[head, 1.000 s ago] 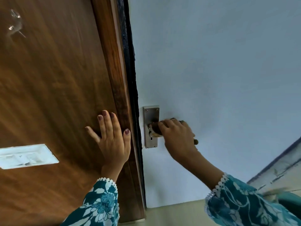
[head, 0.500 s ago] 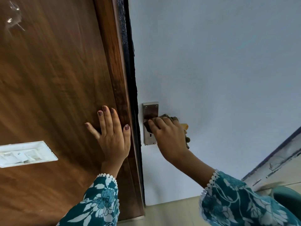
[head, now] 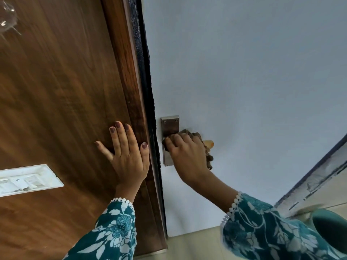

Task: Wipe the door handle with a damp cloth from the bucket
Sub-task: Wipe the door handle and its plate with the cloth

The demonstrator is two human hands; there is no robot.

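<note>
A metal door handle plate [head: 170,124] is fixed to the pale blue door near its left edge. My right hand [head: 185,156] is closed around a brown cloth [head: 195,135] and presses it over the lever, near the plate. Only the lever's light tip [head: 208,143] shows past the cloth; the rest is hidden. My left hand [head: 127,154] lies flat with fingers spread on the brown wooden panel [head: 56,109] beside the door edge, holding nothing. At the bottom right stands a teal bucket [head: 330,233], partly cut off by the frame.
A white switch plate [head: 28,180] is set into the wooden panel at the left. A dark rough strip [head: 144,72] runs between the panel and the blue door. Beige floor [head: 195,244] shows at the bottom.
My right hand has slid the cloth along the lever towards the plate, and the lever's light tip now shows. My left hand has stayed flat on the wooden panel.
</note>
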